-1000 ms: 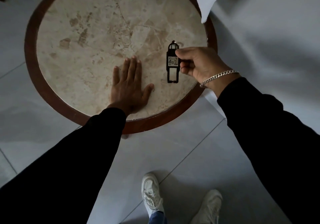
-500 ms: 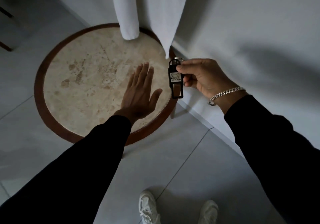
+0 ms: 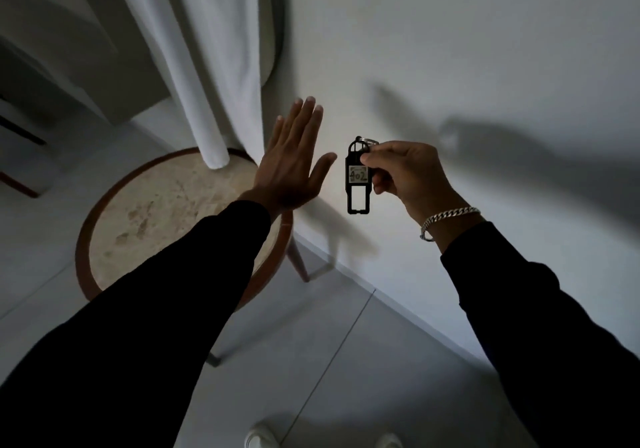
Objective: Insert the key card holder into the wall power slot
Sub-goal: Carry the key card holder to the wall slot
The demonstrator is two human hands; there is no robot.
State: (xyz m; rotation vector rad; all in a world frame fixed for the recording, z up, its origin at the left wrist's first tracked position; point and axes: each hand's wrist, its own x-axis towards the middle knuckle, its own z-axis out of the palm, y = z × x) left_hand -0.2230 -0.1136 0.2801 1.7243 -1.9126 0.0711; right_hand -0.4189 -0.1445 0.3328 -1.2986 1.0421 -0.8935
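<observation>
Step in hand looks like carry: right hand (image 3: pixel 408 174) pinches the holder (image 3: pixel 358 179) near its top, hanging upright against the wall (image 3: pixel 450 49). Left hand (image 3: pixel 294 160) at 9 o'clock of it, fingers flat, empty. Slot not in view; next, find it, align.

Dim room, soft shadows, warped edges

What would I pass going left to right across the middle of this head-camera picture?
Round table → white curtain → open left hand → black key card holder → right hand pinching it → silver bracelet.
</observation>
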